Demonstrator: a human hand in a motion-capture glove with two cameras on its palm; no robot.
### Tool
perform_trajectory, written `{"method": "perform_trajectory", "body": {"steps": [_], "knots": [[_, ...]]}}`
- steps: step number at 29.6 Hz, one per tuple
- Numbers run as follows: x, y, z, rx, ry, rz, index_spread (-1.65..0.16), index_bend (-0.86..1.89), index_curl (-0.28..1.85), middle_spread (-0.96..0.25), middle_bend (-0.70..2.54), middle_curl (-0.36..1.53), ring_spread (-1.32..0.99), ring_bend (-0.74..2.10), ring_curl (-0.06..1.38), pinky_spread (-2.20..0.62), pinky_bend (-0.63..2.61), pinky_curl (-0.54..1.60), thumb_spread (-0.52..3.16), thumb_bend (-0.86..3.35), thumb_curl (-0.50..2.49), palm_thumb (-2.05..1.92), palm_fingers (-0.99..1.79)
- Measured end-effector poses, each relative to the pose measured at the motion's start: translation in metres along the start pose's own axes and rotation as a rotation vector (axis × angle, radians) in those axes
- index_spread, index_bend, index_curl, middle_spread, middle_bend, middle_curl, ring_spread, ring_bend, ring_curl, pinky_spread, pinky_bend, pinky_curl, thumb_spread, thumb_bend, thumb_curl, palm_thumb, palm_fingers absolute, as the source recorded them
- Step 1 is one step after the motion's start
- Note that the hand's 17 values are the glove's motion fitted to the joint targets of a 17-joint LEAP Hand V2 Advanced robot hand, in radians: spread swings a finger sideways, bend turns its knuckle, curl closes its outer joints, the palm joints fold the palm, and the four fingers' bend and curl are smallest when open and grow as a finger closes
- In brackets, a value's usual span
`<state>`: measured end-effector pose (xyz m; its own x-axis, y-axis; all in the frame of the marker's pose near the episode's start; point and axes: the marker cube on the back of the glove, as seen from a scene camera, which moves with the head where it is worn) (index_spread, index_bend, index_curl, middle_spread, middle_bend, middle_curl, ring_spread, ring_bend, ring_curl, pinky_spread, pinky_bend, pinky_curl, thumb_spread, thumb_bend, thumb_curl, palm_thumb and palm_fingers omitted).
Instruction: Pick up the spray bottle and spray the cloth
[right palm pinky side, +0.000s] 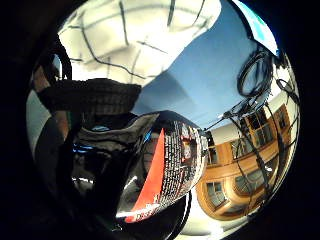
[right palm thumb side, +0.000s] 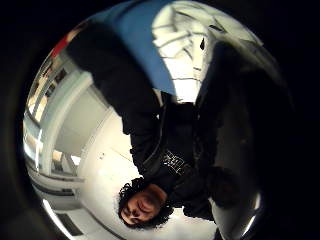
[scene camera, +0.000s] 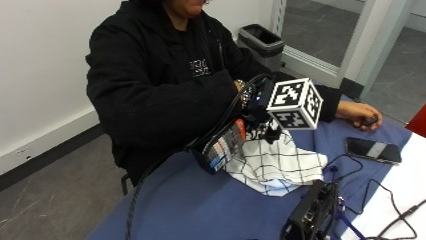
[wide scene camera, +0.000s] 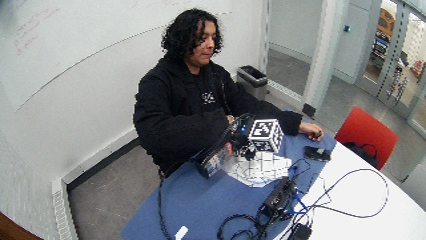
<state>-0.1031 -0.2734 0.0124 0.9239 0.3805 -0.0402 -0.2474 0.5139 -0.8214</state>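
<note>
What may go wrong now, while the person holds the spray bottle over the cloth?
1. The spray bottle is tilted in the gloved right hand, and its nozzle is hidden, so the spray may miss the cloth and wet the blue table cover.
2. A phone and a black device with cables lie close to the cloth; mist might drift onto them.

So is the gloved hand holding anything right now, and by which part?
Yes. The gloved right hand holds the spray bottle by its upper end, tilted above the checked cloth. The exact finger placement cannot be told.
</note>
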Motion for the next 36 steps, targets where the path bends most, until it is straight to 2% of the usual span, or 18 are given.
{"method": "perform_trajectory", "body": {"steps": [11, 17, 21, 26, 29, 36], "knots": [[-0.077, 0.023, -0.083, 0.372, -0.216, -0.392, -0.25, 0.23, 0.68, -0.15, 0.61, 0.61, -0.19, 0.65, 0.52, -0.21, 0.4, 0.46, 0.53, -0.01, 0.88, 1.03, 1.25], [-0.1, 0.003, -0.143, 0.713, -0.433, -0.577, -0.25, 0.22, 0.69, -0.15, 0.6, 0.61, -0.19, 0.65, 0.52, -0.21, 0.41, 0.47, 0.53, -0.02, 0.89, 1.03, 1.26], [-0.091, -0.012, -0.132, 0.878, -0.556, -0.716, -0.26, 0.22, 0.7, -0.15, 0.6, 0.61, -0.19, 0.65, 0.52, -0.21, 0.41, 0.47, 0.53, -0.02, 0.9, 1.02, 1.27], [-0.091, -0.046, -0.139, 1.101, -0.737, -0.811, -0.26, 0.22, 0.7, -0.15, 0.6, 0.61, -0.19, 0.66, 0.52, -0.22, 0.42, 0.47, 0.52, -0.02, 0.91, 1.02, 1.28], [-0.093, -0.067, -0.139, 1.153, -0.797, -0.831, -0.26, 0.22, 0.71, -0.15, 0.6, 0.61, -0.19, 0.66, 0.52, -0.23, 0.42, 0.47, 0.51, -0.02, 0.91, 1.02, 1.28], [-0.097, -0.109, -0.133, 1.148, -0.846, -0.824, -0.26, 0.22, 0.71, -0.15, 0.6, 0.62, -0.19, 0.66, 0.52, -0.23, 0.43, 0.47, 0.51, -0.02, 0.92, 1.02, 1.28]]}}
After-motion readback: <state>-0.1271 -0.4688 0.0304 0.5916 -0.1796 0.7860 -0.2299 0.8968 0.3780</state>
